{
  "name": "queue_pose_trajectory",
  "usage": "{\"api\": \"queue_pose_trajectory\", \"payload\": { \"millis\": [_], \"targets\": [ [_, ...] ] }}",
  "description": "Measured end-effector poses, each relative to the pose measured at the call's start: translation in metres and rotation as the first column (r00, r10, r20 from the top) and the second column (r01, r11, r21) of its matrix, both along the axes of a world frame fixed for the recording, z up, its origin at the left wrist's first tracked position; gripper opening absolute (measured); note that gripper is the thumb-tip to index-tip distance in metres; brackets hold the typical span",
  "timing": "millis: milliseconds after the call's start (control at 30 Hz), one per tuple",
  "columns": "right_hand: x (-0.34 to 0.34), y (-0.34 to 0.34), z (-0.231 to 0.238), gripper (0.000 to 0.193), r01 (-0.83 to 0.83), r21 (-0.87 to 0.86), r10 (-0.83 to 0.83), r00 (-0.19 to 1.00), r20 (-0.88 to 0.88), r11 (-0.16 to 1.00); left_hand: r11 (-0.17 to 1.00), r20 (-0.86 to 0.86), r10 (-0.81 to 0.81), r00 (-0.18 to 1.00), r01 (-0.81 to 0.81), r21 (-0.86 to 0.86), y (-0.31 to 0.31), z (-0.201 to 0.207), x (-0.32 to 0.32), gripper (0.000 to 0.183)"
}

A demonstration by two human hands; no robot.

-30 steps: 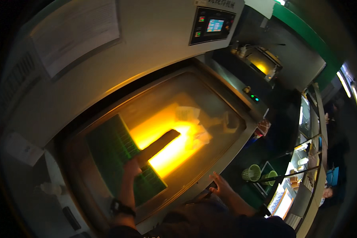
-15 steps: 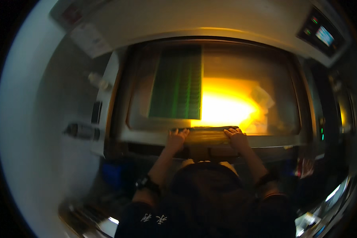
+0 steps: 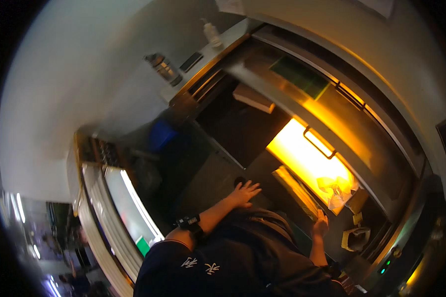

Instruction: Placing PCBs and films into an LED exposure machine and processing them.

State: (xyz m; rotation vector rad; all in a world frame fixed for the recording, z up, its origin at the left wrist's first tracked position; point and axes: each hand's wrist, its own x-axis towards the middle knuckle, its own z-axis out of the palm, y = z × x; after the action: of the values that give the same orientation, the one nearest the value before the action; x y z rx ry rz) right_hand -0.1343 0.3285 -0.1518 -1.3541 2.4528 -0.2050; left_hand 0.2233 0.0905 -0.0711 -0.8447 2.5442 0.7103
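My left hand [image 3: 244,194] is off to the side in front of my body, fingers spread, holding nothing. At the near end of a yellow-lit bar [image 3: 296,190], my right hand [image 3: 320,222] rests with its fingers stretched out against it. Beyond that bar lies a glowing yellow-white surface [image 3: 295,148]. A crumpled pale piece [image 3: 334,188] sits at its right end. Above it runs a metal frame with a dark loop handle [image 3: 319,143]. A dark green panel [image 3: 300,76] shows farther back, inside the wide machine.
A bottle [image 3: 163,69], a dark flat device [image 3: 191,62] and a white pump bottle [image 3: 211,34] stand on the ledge at the upper left. Beneath is a blue object [image 3: 162,134]. At the lower left is a white-edged rack [image 3: 104,208]; small green lights [image 3: 389,262] glow at right.
The view has turned and swung to the left. My left hand has come off the bar and spread its fingers, while my right hand stays at one end. The metal frame with its handle now shows.
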Motion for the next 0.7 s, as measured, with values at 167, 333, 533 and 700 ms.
{"api": "queue_pose_trajectory", "payload": {
  "millis": [167, 333, 533, 700],
  "targets": [
    [-0.002, 0.039, -0.080, 0.060, 0.091, 0.105, -0.079, 0.990, -0.115, 0.990, 0.804, 0.206, 0.471, 0.858, -0.514, 0.300, 0.041, -0.033, 0.142, 0.069],
    [0.022, -0.022, -0.037, 0.065, 0.260, 0.413, -0.234, 0.966, -0.112, 0.873, 0.770, 0.492, 0.435, 0.754, -0.595, 0.231, 0.072, -0.053, 0.218, 0.067],
    [0.027, -0.112, -0.021, 0.062, -0.170, -0.450, 0.122, 0.983, -0.135, 0.877, 0.725, 0.318, 0.509, 0.800, -0.598, 0.341, 0.034, -0.055, 0.202, 0.067],
    [0.070, -0.207, 0.080, 0.067, -0.219, -0.579, 0.115, 0.971, -0.211, 0.785, 0.740, -0.030, 0.562, 0.827, -0.486, 0.464, -0.026, -0.064, 0.198, 0.066]
  ]
}}
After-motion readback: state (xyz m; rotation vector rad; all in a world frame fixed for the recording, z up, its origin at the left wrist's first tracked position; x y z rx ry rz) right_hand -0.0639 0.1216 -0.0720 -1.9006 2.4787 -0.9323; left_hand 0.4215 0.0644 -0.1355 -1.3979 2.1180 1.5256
